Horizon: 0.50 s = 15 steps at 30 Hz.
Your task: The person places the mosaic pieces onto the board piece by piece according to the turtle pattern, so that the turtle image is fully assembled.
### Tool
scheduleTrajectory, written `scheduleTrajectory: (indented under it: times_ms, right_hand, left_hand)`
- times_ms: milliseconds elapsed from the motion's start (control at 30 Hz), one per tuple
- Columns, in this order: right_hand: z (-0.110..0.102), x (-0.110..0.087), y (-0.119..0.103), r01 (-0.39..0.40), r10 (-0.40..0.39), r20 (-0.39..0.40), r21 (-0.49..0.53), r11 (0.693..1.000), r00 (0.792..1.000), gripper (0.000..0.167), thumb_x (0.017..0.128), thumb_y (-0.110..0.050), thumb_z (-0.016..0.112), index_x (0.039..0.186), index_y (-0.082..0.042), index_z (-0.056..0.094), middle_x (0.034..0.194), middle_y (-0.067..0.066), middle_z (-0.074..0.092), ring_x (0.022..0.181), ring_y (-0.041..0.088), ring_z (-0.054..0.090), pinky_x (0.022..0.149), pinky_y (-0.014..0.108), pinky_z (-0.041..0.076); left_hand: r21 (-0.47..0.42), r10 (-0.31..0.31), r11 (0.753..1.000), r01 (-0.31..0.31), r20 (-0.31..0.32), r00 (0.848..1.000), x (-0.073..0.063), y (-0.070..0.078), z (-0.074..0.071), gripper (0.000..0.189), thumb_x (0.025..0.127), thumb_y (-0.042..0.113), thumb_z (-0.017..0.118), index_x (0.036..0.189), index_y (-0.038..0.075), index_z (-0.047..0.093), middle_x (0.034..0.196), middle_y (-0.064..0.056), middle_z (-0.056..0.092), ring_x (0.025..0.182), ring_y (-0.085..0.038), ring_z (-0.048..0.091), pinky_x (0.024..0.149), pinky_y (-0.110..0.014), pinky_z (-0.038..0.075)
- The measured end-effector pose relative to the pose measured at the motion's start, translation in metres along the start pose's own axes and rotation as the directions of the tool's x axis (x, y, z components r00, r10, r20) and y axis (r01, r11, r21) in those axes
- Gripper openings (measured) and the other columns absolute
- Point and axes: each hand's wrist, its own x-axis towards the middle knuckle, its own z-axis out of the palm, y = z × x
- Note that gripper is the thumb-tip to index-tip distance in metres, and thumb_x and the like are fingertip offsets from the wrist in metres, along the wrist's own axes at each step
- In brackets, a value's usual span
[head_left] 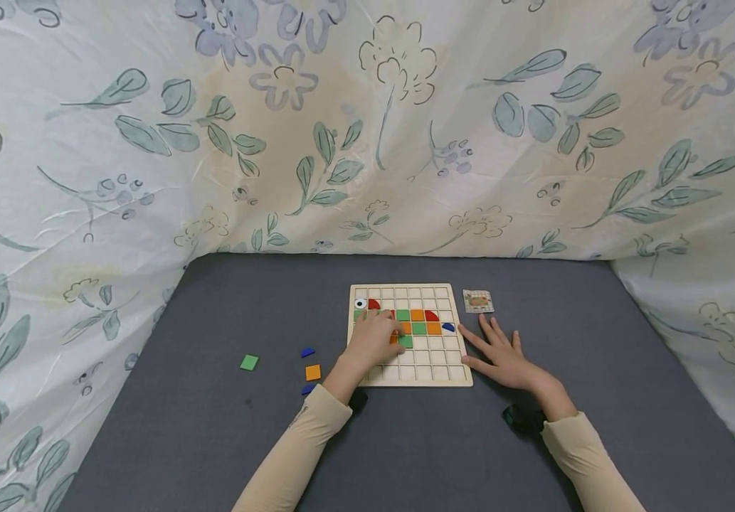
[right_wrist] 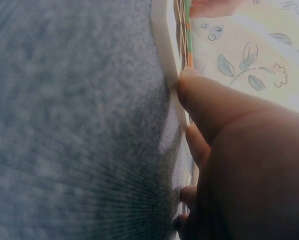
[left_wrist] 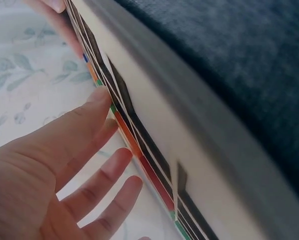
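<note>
A square wooden grid board (head_left: 427, 373) lies on the table, with green, orange and red tiles set in rows across its upper half. My left hand (head_left: 373, 340) is over the board's left half, covering some tiles. In the left wrist view its thumb (left_wrist: 98, 97) touches down beside a green tile (head_left: 405, 342), the other fingers loosely spread beyond. My right hand (head_left: 508, 361) lies with fingers spread at the board's right side; in the right wrist view its thumb (right_wrist: 189, 82) rests against the board's edge (right_wrist: 164, 45). A blue-and-white tile (head_left: 447, 328) sits near that thumb.
Left of the board lie a loose green tile (head_left: 249, 363), an orange tile (head_left: 312, 372) and two blue half-round pieces, one nearer the back (head_left: 307, 352). A small picture card (head_left: 478, 301) lies beyond my right fingertips. Flowered cloth (head_left: 399, 142) hangs behind the grey table (head_left: 213, 427).
</note>
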Motion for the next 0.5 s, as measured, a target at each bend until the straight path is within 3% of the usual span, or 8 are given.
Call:
scheduleTrajectory:
  times_ms: [200, 333, 500]
  right_hand:
    - [0.002, 0.000, -0.001, 0.009, -0.009, -0.005, 0.008, 1.000, 1.000, 0.069, 0.090, -0.051, 0.050, 0.148, -0.021, 0.026, 0.153, 0.024, 0.002, 0.138, 0.045, -0.007, 0.098, 0.072, -0.011]
    - [0.002, 0.000, 0.000, -0.002, 0.002, 0.001, -0.003, 1.000, 1.000, 0.069, 0.090, -0.052, 0.049, 0.148, -0.022, 0.025, 0.154, 0.022, 0.001, 0.139, 0.044, -0.008, 0.099, 0.072, -0.011]
    - [0.002, 0.000, 0.001, -0.005, 0.005, 0.007, -0.001, 1.000, 1.000, 0.069, 0.090, -0.052, 0.049, 0.148, -0.022, 0.025, 0.154, 0.022, 0.001, 0.139, 0.044, -0.008, 0.098, 0.072, -0.011]
  left_hand:
    - [-0.030, 0.005, 1.000, -0.005, 0.010, 1.000, -0.007, -0.002, -0.004, 0.024, 0.080, 0.032, 0.072, 0.102, 0.024, 0.072, 0.105, 0.001, 0.063, 0.109, -0.026, 0.051, 0.103, -0.053, 0.032]
    - [-0.038, 0.016, 0.999, -0.017, -0.016, 1.000, -0.013, -0.006, -0.008, 0.023, 0.081, 0.031, 0.071, 0.103, 0.023, 0.072, 0.103, 0.001, 0.064, 0.101, -0.024, 0.053, 0.100, -0.053, 0.035]
    - [-0.034, 0.015, 0.999, -0.016, -0.046, 0.999, -0.019, -0.011, -0.012, 0.024, 0.081, 0.032, 0.071, 0.103, 0.022, 0.072, 0.106, 0.000, 0.065, 0.104, -0.024, 0.054, 0.103, -0.055, 0.032]
